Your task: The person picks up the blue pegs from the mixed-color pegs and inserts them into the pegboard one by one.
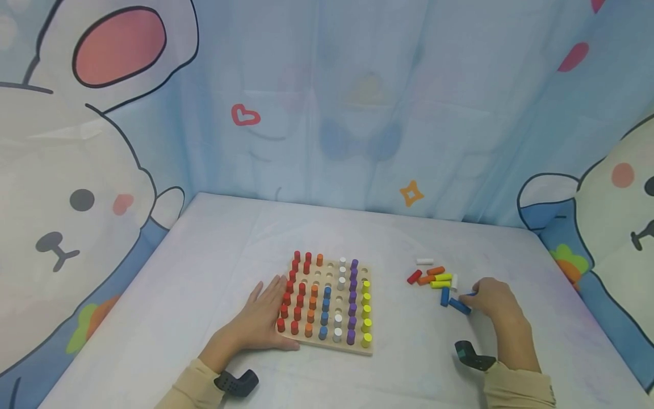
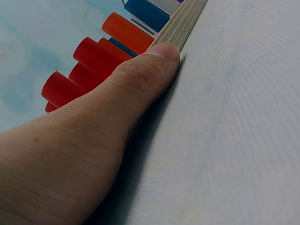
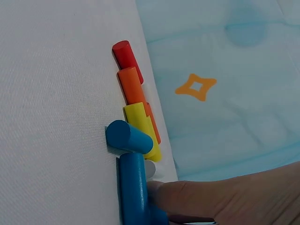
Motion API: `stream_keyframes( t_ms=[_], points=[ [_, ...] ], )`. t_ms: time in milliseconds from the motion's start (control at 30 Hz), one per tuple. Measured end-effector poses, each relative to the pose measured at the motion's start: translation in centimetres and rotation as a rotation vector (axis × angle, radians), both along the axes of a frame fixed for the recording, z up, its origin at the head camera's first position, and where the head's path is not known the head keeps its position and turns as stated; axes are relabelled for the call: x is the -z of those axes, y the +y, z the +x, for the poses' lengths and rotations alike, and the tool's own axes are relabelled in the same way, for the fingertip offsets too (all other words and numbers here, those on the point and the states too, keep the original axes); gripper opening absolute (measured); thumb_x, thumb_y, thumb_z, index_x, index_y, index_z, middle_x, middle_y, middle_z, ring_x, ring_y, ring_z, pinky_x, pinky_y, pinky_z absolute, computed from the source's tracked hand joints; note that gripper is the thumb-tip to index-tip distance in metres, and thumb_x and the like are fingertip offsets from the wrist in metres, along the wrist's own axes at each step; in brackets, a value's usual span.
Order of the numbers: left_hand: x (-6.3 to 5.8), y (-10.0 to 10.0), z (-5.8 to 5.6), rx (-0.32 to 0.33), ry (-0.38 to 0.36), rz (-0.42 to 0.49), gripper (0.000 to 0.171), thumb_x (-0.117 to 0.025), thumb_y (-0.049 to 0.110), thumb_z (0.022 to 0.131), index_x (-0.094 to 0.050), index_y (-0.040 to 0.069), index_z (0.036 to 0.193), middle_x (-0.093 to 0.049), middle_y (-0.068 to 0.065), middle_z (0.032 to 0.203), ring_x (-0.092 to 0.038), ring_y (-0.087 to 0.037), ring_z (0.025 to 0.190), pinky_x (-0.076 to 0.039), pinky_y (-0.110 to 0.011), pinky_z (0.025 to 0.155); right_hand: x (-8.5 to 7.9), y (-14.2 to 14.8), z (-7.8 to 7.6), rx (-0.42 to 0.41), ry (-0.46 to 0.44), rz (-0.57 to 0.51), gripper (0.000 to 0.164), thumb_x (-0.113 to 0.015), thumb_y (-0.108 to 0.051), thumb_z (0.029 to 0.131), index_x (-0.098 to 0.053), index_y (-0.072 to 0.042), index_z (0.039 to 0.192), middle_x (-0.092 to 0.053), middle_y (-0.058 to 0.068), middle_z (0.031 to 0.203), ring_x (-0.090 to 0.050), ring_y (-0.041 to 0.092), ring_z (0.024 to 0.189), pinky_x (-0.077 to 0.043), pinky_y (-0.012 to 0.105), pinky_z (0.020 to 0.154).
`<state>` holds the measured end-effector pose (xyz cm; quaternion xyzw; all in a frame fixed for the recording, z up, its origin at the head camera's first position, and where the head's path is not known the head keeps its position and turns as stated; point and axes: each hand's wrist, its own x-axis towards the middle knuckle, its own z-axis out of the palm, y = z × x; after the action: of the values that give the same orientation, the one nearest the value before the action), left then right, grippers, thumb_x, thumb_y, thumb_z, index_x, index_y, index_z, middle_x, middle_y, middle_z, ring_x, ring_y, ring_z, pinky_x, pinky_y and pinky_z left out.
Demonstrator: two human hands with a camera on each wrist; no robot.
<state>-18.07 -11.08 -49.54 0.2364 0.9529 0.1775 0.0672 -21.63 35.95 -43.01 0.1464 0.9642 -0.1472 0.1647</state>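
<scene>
Beige sleeve (image 1: 518,388), right grip (image 1: 494,299) pinching blue peg (image 3: 158,215)

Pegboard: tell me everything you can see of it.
The pegboard is a flat, squarish slab, pale and wood-like with a layered edge, lying on the table. Its upright pegs stand in single-colour columns; from the left: two red, then orange, blue, white, purple, yellow. Several holes are bare, mostly toward the far middle. The left hand touches its left and near edges, the thumb against the near one.
</scene>
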Motion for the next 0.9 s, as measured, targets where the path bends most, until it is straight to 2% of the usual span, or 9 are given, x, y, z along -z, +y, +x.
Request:
stream_keyframes(
  t_ms=[400, 600, 900],
  points=[
    [0.02, -0.01, -0.08, 0.003, 0.006, 0.0, 0.13, -0.06, 0.082, 0.062, -0.006, 0.008, 0.153, -0.009, -0.006, 0.161, -0.004, -0.021, 0.149, -0.001, -0.05, 0.12, 0.22, -0.03, -0.19, -0.005, 0.009, 0.019, 0.049, -0.066, -0.019, 0.086, -0.051, 0.019, 0.113, -0.058, 0.031, 0.097, -0.055, 0.039, 0.088, -0.052, 0.049, 0.077],
    [0.02, -0.03, -0.1, 0.007, 0.012, 0.004, 0.129, -0.061, 0.081, 0.062, -0.007, 0.007, 0.153, -0.01, -0.006, 0.161, -0.005, -0.022, 0.149, -0.002, -0.051, 0.119, 0.23, -0.07, -0.23, -0.006, 0.01, 0.022, 0.051, -0.066, -0.018, 0.086, -0.049, 0.019, 0.115, -0.057, 0.033, 0.1, -0.054, 0.04, 0.088, -0.052, 0.05, 0.078],
    [0.19, -0.06, -0.12, 0.009, 0.02, 0.003, 0.13, -0.059, 0.083, 0.062, -0.007, 0.007, 0.153, -0.01, -0.007, 0.161, -0.005, -0.022, 0.149, -0.002, -0.051, 0.119, 0.48, 0.2, -0.35, 0.04, 0.034, 0.002, 0.057, -0.066, -0.02, 0.085, -0.045, 0.019, 0.121, -0.053, 0.037, 0.109, -0.051, 0.045, 0.094, -0.051, 0.055, 0.083]
  ],
)
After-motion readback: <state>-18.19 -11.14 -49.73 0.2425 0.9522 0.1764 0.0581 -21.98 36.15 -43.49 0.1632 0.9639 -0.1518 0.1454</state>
